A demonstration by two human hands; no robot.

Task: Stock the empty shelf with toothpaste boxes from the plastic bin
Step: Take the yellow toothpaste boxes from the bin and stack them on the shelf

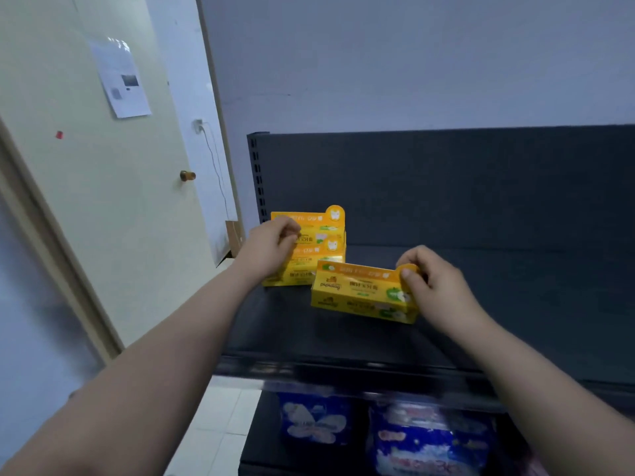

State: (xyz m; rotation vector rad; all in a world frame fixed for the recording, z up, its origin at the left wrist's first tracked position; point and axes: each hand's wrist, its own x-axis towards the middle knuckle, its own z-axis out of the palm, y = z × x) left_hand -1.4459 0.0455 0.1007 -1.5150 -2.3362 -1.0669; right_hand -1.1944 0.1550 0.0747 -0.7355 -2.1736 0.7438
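Toothpaste box [357, 293], yellow, front of shelf [343, 341]: right hand [438, 286] pinches its right-end hang tab. Rear stack [323, 243]: left hand [271, 247] grips its left end, fingers curled.

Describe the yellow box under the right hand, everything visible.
The yellow toothpaste box is long, glossy cardboard with printed lettering, a green-and-white emblem near its right end and a rounded tab on top there. The right hand pinches that tab. It lies lengthwise, skewed, on the dark shelf; whether it is fully set down is unclear. It sits in front and right of the stacked boxes the left hand holds.
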